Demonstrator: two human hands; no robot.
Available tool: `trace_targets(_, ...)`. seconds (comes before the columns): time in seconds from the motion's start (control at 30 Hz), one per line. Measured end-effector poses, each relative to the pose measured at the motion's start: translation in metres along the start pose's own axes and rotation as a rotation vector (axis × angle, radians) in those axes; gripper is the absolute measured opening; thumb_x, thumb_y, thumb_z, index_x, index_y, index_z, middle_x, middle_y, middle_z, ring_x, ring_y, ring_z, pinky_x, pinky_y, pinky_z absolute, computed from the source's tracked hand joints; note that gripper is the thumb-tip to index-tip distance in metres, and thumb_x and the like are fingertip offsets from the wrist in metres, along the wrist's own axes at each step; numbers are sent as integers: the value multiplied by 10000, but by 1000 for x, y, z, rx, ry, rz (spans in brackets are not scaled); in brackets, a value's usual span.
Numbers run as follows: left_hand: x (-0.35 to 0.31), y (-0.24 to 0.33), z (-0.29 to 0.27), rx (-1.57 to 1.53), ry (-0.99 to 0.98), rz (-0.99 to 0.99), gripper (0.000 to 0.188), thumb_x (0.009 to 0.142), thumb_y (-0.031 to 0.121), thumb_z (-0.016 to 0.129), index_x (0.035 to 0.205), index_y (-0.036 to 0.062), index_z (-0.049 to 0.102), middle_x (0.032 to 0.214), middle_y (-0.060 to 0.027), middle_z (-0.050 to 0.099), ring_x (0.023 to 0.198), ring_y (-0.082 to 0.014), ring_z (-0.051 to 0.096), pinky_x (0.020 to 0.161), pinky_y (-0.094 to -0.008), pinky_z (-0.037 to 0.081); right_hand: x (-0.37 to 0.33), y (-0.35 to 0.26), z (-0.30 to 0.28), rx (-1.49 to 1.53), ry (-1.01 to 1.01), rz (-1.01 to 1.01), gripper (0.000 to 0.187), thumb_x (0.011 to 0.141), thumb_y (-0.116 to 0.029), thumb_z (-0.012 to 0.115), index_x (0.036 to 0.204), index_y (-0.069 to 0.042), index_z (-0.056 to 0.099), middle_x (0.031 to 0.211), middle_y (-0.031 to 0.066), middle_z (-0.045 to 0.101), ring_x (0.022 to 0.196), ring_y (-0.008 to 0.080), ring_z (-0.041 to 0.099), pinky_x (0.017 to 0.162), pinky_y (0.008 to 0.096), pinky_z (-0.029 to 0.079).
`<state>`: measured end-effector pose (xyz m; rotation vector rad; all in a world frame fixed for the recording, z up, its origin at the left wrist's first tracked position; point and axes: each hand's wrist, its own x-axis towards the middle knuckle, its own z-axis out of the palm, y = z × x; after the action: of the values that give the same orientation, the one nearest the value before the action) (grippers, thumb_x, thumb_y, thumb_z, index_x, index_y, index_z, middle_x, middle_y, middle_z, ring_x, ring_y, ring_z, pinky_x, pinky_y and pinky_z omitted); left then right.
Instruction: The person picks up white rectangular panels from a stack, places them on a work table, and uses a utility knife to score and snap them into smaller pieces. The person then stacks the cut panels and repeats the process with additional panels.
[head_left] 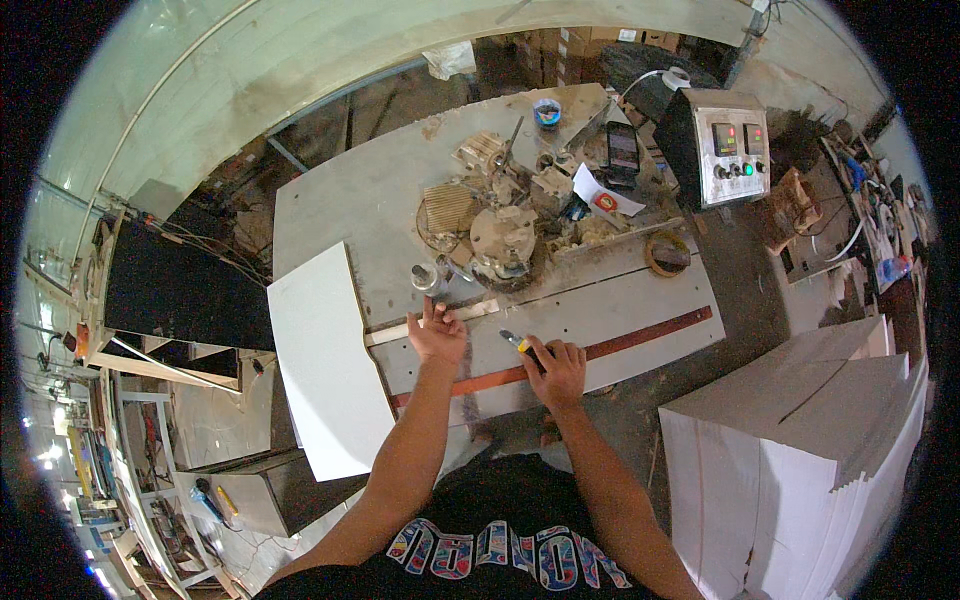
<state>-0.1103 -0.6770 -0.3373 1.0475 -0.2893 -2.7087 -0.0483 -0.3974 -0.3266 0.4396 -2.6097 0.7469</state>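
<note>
My left hand (440,335) is turned palm up over the table, its fingers loosely curled and apart, with nothing seen in it. It is beside a pale narrow strip (480,310) and just in front of a small clear and metallic cylinder (425,277). In my right hand (560,372) is a small hand tool (521,343) with a yellow and black handle and a grey tip pointing up and left; its exact kind is unclear. A reddish-brown strip (650,330) runs along the table's near side, behind both forearms. A white board (325,360) lies to my left.
A dusty machine with a round plate (502,238) stands mid-table (340,205). A tape roll (667,253), a phone (622,150) and a blue tub (547,112) lie right and back. A control box (715,150) stands far right; large white panels (740,500) stand near right.
</note>
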Motion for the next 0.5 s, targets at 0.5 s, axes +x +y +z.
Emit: trace_targets(0.5, 4, 12, -16, 24, -23, -43, 709, 1132, 786, 453, 1413, 213, 761, 915, 4, 708, 771, -192, 606, 671, -370, 431, 2, -4, 0, -34, -16, 11, 441, 1034, -414, 831, 1436, -235, 804, 1044, 50, 681, 1012, 309, 643, 926, 516, 496)
